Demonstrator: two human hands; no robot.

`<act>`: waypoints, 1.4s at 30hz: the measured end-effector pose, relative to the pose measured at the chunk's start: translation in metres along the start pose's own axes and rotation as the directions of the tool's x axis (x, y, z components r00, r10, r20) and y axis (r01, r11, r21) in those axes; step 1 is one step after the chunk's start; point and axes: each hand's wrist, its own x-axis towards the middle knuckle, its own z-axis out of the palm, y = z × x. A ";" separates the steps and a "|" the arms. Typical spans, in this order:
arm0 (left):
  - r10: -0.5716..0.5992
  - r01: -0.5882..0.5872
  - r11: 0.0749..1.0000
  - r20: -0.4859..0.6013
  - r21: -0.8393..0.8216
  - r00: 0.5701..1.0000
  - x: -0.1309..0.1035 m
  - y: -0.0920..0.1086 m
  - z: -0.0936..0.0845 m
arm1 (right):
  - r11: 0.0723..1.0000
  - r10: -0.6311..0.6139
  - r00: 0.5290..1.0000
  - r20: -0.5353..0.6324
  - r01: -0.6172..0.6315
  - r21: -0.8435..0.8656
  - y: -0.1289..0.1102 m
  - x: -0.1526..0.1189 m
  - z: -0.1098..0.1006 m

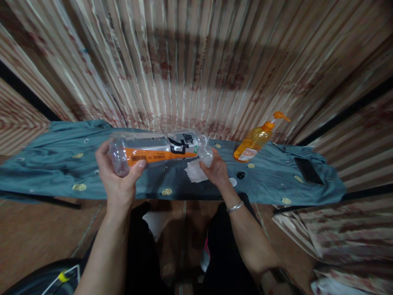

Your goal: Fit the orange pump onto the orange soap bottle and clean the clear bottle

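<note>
A large clear plastic bottle [153, 149] with an orange and black label lies sideways in the air above the cloth. My left hand [121, 174] is wrapped round its base end, thumb on the label. At the bottle's neck, my right hand [215, 167] is closed on a small clear plastic piece [206, 156], whose exact shape is hard to make out. A white tissue [195, 171] shows just below the neck, beside my right fingers; whether they touch it cannot be told.
An orange pump bottle [252, 143] stands on the blue-green cloth [147, 184]. Further right lies a dark phone [308, 171]. A small black cap [241, 175] and a white disc [233, 182] are near my right wrist. Striped sheeting [184, 61] hangs behind.
</note>
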 end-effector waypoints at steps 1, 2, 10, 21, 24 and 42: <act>0.005 -0.005 1.000 -0.002 0.006 1.000 0.000 0.000 0.000 | 1.000 0.001 1.000 0.000 -0.001 0.003 0.000 0.000 -0.001; 0.006 -0.006 1.000 -0.004 0.009 1.000 0.000 0.001 0.000 | 1.000 0.002 1.000 -0.002 -0.002 0.007 -0.001 0.000 -0.001; -0.003 0.002 1.000 0.007 0.014 1.000 -0.001 0.000 0.000 | 1.000 0.016 1.000 0.006 -0.016 0.017 -0.004 0.002 -0.004; -0.022 0.022 1.000 -0.008 0.004 1.000 -0.001 -0.002 -0.001 | 0.999 -0.001 1.000 -0.026 0.002 0.036 -0.001 0.000 0.001; -0.044 0.044 0.999 -0.011 -0.008 0.999 -0.001 -0.002 -0.001 | 0.999 -0.011 1.000 -0.022 0.012 0.041 0.000 0.000 0.001; 0.001 -0.002 1.000 0.008 0.016 1.000 -0.001 -0.004 -0.003 | 1.000 -0.016 1.000 -0.023 0.016 0.006 -0.001 -0.001 0.001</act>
